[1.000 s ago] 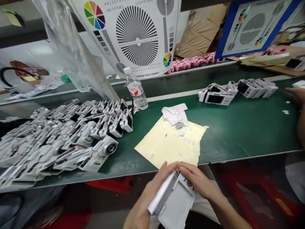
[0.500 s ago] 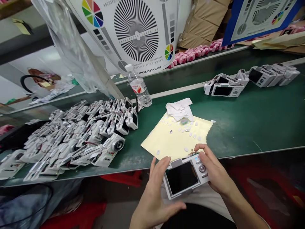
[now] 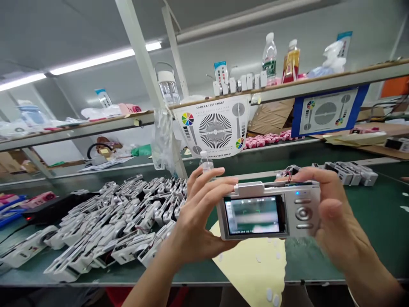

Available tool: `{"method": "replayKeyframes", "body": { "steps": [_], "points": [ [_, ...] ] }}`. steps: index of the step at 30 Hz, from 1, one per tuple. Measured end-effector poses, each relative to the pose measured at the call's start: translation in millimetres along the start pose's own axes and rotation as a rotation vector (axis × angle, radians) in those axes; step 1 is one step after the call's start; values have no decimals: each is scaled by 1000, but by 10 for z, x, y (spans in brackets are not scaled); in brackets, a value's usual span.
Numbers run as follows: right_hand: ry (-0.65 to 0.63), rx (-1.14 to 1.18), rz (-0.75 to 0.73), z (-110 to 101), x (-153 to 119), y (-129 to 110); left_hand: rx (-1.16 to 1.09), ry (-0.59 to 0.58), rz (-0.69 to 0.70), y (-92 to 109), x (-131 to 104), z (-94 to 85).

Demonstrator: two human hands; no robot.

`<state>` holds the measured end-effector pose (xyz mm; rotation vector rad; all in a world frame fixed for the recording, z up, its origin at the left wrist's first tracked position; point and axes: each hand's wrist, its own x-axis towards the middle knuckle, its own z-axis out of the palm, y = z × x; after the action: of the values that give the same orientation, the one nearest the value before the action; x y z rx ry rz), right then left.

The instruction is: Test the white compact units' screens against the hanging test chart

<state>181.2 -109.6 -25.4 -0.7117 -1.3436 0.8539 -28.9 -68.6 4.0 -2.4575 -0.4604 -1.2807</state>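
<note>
A silver digital camera (image 3: 302, 209) is held up in front of me, its back facing me. Its screen is lit with a blurred live picture, and a blue light glows above the buttons. My left hand (image 3: 200, 213) grips the camera's left end, fingers along the top edge and thumb underneath. Around the right end is my right hand (image 3: 335, 217), its index finger on the top edge near exposed wires and its thumb beside the buttons. Below the camera lies a yellow paper sheet (image 3: 249, 268) with small white pieces on it.
Many partly assembled cameras (image 3: 128, 221) crowd the green bench at left; more cameras (image 3: 351, 172) stand at back right. Behind hangs a camera test chart (image 3: 215, 128), with a blue-bordered chart (image 3: 330, 111) to its right. A water bottle (image 3: 206, 161) stands behind my left fingers. Bottles line the shelf (image 3: 287, 90).
Both hands have raised the camera from the bench edge toward the test chart. Its screen has gone from black to a live picture. My left hand has closed on its left end. My view has tilted up.
</note>
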Motion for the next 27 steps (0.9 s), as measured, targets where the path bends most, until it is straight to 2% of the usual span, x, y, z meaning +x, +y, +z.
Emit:
{"method": "replayKeyframes", "body": {
  "steps": [4,9,14,18,22,27],
  "points": [
    [-31,34,-226,79,16,-272,122,96,93,112,161,-185],
    [28,1,-296,185,-66,-457,275,200,128,250,201,-328],
    [54,-18,-408,258,-91,-497,303,250,147,262,208,-373],
    [115,35,-421,293,-88,-486,322,239,157,280,222,-410],
    [82,31,-445,281,-72,-478,345,235,162,302,237,-442],
    [118,6,-503,260,-54,-487,364,268,176,301,236,-454]
  ]
}}
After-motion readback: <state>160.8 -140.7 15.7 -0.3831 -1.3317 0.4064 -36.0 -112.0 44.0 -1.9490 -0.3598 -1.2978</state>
